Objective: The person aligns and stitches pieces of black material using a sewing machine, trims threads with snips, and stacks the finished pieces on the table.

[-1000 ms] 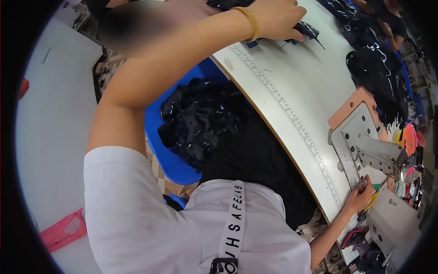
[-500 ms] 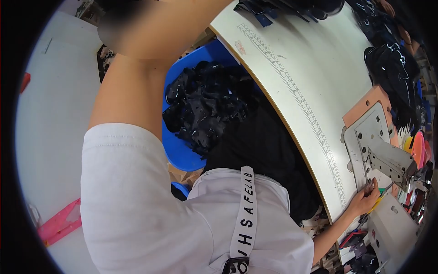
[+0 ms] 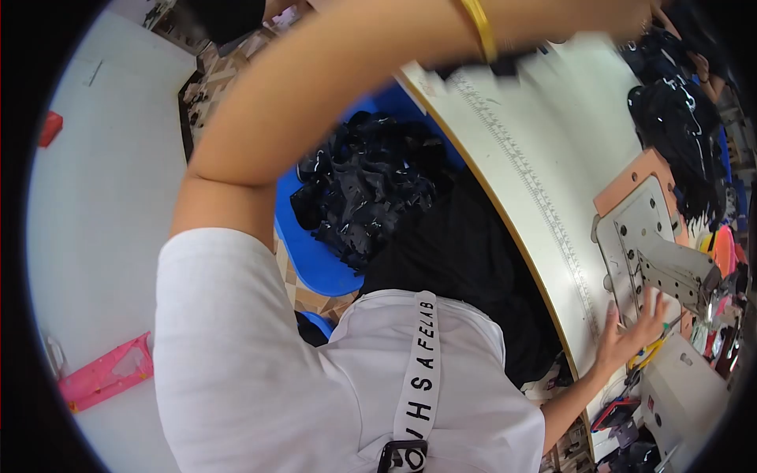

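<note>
My left hand reaches across the far end of the white table at the top edge, blurred by motion. A yellow band circles its wrist, and its fingers are too smeared to read. Dark fabric pieces lie just below that wrist, mostly covered by it. My right hand is open with fingers spread, beside the grey sewing machine. I see nothing held in it.
A blue tub full of glossy dark pieces stands left of the white table, which has a printed ruler. More black pieces are piled beyond the machine. Another person's hand shows at the upper right.
My left arm has swung down and right, bringing its wrist and hand into view over the table. My right hand's fingers, curled by the machine before, have spread apart.
</note>
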A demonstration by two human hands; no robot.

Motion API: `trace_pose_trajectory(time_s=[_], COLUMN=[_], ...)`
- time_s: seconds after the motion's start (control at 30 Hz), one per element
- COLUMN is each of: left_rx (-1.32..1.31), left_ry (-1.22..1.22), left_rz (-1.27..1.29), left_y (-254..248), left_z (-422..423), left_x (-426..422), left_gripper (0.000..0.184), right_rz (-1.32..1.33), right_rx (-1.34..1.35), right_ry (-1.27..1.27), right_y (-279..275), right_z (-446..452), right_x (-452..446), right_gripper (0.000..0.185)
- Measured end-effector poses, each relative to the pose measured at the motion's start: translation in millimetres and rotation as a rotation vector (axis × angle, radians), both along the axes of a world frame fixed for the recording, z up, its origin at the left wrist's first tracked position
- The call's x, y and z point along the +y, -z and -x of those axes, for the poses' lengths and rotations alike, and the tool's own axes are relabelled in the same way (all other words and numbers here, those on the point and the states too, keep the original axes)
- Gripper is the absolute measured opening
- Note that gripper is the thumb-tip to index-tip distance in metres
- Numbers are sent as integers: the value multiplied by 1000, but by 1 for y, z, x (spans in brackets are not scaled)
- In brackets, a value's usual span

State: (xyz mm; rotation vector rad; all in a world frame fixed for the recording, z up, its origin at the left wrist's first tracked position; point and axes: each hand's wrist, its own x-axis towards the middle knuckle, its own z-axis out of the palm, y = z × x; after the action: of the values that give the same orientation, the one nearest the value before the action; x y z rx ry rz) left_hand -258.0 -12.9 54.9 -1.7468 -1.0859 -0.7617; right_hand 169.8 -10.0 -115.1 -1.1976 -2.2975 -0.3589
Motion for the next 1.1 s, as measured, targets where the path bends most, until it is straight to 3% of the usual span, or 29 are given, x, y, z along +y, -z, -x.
trace_pose_trajectory(time_s=[0.03, 0.1, 0.17, 0.2, 0.23, 0.27, 0.33, 0.37, 0.43, 0.5, 0.57, 0.6, 0.7, 0.73, 0.87, 0.97, 1.0, 1.1], left_rx=[-8, -66, -99, -148, -141, -113, -193, -254, -264, -288, -349, -425, -910, -897, -880, -1089, -1056, -1047], left_ry=[9, 96, 258, 361, 437, 451, 538, 570, 594, 445, 430, 453, 513, 595, 1040, 867, 889, 906], left_rz=[158, 388, 506, 562, 599, 635, 953, 1064, 1008, 786, 794, 1028, 1882, 1833, 1660, 1810, 1660, 1632], left_y=[13, 44, 75, 90, 101, 108, 101, 94, 79, 62, 61, 55, 35, 30, 33, 29, 34, 23], left_z=[-28, -91, -141, -163, -181, -195, -201, -197, -187, -184, -183, -182, -183, -187, -203, -215, -217, -225], left_x=[-12, -29, -37, -42, -45, -50, -45, -41, -28, -11, 11, 23, 57, 62, 93, 106, 112, 111], left_gripper=[21, 20, 15, 15, 18, 24, 46, 52, 62, 63, 67, 51, 38, 22, 12, 22, 29, 29], right_rz=[75, 528, 595, 746, 889, 1003, 1192, 1164, 1148, 1113, 1143, 1167, 1210, 1199, 1097, 1038, 1033, 943], right_rx=[90, 511, 563, 771, 981, 1070, 1227, 1249, 1256, 1124, 1034, 1058, 1108, 1125, 1289, 1270, 1252, 1168], right_ry=[-78, -61, -183, -253, -337, -267, -201, -224, -300, -341, -409, -428, -470, -460, -447, -363, -315, -217], right_y=[-3, -7, -18, -17, -18, -24, -42, -35, -52, -50, -55, -62, -80, -82, -80, -81, -84, -87], right_z=[13, 32, 47, 55, 61, 61, 60, 52, 50, 38, 32, 31, 28, 25, 22, 13, 10, 5], right_x=[-8, -22, -34, -40, -43, -42, -32, -24, -21, -16, -5, 0, 8, 12, 22, 28, 28, 26], right_gripper=[55, 50, 45, 44, 43, 41, 35, 31, 30, 29, 28, 28, 26, 25, 24, 28, 30, 38])
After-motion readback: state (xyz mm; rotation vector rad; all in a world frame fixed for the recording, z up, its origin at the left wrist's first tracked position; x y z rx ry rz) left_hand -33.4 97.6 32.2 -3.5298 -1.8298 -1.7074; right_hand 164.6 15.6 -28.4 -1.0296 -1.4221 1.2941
